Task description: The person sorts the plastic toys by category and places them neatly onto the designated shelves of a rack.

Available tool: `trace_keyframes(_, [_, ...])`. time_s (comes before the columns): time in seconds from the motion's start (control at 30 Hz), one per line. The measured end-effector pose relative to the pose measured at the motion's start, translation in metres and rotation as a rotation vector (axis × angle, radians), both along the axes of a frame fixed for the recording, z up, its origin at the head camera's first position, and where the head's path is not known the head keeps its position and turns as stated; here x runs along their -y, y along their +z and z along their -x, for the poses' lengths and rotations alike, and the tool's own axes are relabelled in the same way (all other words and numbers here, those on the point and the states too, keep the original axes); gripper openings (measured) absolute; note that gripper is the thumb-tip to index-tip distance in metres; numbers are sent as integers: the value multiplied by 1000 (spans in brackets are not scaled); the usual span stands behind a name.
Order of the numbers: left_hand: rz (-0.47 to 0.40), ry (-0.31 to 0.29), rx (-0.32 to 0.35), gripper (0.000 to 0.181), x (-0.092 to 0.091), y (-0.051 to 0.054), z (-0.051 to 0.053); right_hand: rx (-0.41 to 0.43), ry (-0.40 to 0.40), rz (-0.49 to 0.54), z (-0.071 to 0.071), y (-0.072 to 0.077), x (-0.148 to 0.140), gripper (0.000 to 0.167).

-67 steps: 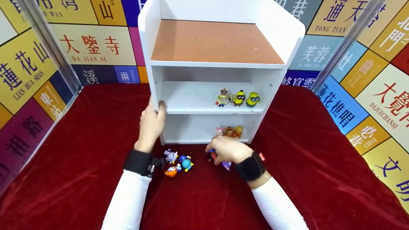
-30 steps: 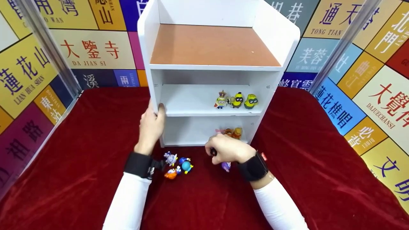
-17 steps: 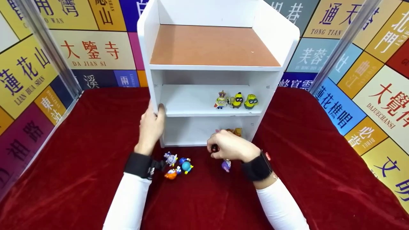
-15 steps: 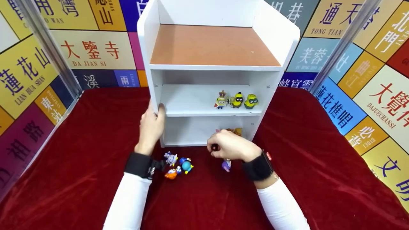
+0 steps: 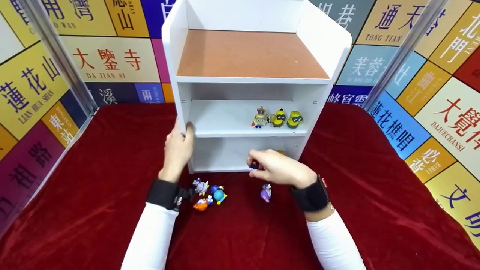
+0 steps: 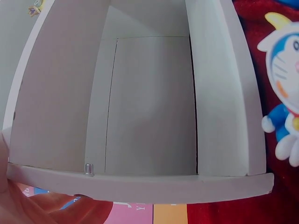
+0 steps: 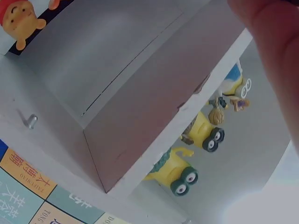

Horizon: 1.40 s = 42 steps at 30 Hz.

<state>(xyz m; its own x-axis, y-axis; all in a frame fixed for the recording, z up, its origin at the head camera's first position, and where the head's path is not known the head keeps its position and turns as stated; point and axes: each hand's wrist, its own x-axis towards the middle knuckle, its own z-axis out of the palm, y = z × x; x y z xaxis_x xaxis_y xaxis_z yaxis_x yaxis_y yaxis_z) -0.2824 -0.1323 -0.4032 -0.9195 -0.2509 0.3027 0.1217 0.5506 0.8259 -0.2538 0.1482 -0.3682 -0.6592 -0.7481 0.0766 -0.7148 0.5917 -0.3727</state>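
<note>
My left hand (image 5: pixel 177 148) grips the left side panel of a white shelf unit (image 5: pixel 250 80), thumb on its front edge. In front of the lower shelf, my right hand (image 5: pixel 281 167) pinches a small figurine (image 5: pixel 254 165); only a dark bit with some blue and white shows between the fingers. Behind that hand, figurines on the lower shelf are mostly hidden; a Winnie the Pooh figurine (image 7: pixel 21 21) appears in the right wrist view. Three yellow Minion figurines, among them a crowned one (image 5: pixel 259 118), stand at the right of the middle shelf. A purple figurine (image 5: pixel 266 193) lies below my right hand.
By my left wrist, a grey-white figurine (image 5: pixel 201 187), a teal one (image 5: pixel 218 195) and an orange one (image 5: pixel 201 204) lie on dark red cloth (image 5: pixel 232 236). A Doraemon figurine (image 6: pixel 285 70) is close in the left wrist view. Patterned panels (image 5: pixel 108 60) surround the cloth.
My right hand has picked up the figurine from the cloth before the lower shelf, then moved slightly up and right. The purple figurine is now uncovered. My left hand keeps its grip.
</note>
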Motion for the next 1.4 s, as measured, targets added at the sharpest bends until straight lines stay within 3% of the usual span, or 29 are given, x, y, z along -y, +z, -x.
trace_keyframes(0.37, [-12, -14, -9, 44, 0, -1, 0, -145, 39, 159, 1, 8, -7, 26])
trace_keyframes(0.6, [-5, -4, -27, 40, -1, 1, 2, -128, -43, 253, -1, 14, -10, 23])
trace_keyframes(0.9, [1, 0, -17, 43, -1, 0, 1, -229, -99, 354, -6, 22, -17, 26])
trace_keyframes(1.17, [2, 3, -15, 40, -1, 0, 2, -342, -252, 566, -13, 41, -24, 29])
trace_keyframes(1.4, [-6, -2, -8, 41, -1, -1, 1, -515, -405, 663, -10, 71, -31, 30])
